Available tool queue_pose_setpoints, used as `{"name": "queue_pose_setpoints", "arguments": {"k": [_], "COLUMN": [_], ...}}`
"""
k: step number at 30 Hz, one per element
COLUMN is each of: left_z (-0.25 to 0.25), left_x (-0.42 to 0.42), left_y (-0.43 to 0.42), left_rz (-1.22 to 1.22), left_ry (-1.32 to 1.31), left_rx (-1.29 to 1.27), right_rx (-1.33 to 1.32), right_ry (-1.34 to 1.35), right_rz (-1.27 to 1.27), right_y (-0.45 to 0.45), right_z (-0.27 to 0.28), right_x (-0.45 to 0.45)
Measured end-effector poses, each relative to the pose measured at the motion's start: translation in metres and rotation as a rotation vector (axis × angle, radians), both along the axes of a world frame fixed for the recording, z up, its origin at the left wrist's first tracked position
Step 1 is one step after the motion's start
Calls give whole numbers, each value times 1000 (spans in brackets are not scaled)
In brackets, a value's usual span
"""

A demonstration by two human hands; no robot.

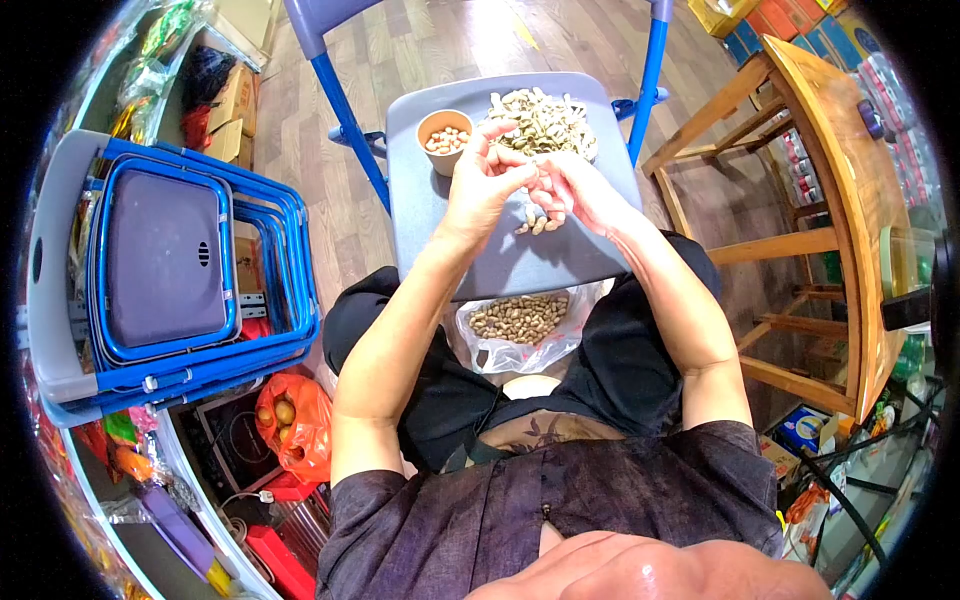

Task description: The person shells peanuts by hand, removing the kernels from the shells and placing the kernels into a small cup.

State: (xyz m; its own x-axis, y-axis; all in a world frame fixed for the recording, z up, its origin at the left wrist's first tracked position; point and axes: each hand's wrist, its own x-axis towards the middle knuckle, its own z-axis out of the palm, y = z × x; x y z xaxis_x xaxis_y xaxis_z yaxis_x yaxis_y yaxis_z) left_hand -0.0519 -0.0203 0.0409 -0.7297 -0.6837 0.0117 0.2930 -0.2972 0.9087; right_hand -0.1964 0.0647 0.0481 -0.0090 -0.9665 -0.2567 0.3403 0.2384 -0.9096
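Note:
Above a grey folding chair seat [430, 240], my left hand [483, 180] and my right hand [575, 190] meet at the fingertips. Both have their fingers pinched together; whatever is between them is too small to name. An orange-brown cup [436, 158] of shelled peanuts [447, 139] stands just left of my left hand. Behind my hands lies a heap of empty peanut shells [545, 118]. A few whole peanuts [540, 220] rest on the seat just below my fingers. Between my legs, a clear plastic bag [480, 352] holds many unshelled peanuts [518, 318].
Folded blue-framed chairs [170, 260] lean at the left, above an orange bag [305, 425] with round items. A wooden table or stool [850, 230] stands at the right. Shelves with packaged goods line both sides. Cardboard boxes [235, 105] sit at upper left.

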Motion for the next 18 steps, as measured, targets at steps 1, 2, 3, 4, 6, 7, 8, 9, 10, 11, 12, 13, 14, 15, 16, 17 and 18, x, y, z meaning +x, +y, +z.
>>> {"name": "queue_pose_setpoints", "arguments": {"k": [1,2,3,4,6,7,8,9,10,11,12,13,14,15,16,17,18], "left_z": [0,-1,-3,-5,-8,-9,-10,-11,-12,-13,-13,-14,-15,-17,-20,-22,-21], "left_x": [0,-1,-2,-3,-2,-2,-2,-1,0,0,0,1,1,2,2,2,2], "left_y": [1,2,3,4,5,6,5,4,2,1,-1,-2,-5,-7,-9,-10,-9], "left_rz": [-16,-16,-5,7,-2,-12,-13,-21,-29,-28,-26,-23,-22,-50,-80,-90,-91], "left_ry": [12,12,19,26,13,-2,-2,-17,-32,-31,-8,17,18,86,155,165,165], "left_rx": [-46,-46,-61,-76,-71,-65,-65,-56,-48,-48,41,131,130,258,385,385,385], "right_rx": [0,6,13,13,2,3,13,22,22,43,64,63,27,-9,-10,-13,-16], "right_ry": [0,24,49,49,190,189,214,239,240,196,154,155,41,-74,-74,-100,-126], "right_rz": [-1,32,64,65,84,84,73,63,62,34,8,10,14,18,18,38,58], "right_y": [0,0,0,1,2,2,1,1,1,2,2,1,0,0,-1,-1,-1], "right_z": [-2,-4,-5,-5,-6,-7,-8,-7,-4,0,4,4,4,3,0,-5,-6], "right_x": [-2,-5,-7,-8,-9,-8,-7,-5,-3,0,2,1,-1,-2,-5,-7,-8]}}
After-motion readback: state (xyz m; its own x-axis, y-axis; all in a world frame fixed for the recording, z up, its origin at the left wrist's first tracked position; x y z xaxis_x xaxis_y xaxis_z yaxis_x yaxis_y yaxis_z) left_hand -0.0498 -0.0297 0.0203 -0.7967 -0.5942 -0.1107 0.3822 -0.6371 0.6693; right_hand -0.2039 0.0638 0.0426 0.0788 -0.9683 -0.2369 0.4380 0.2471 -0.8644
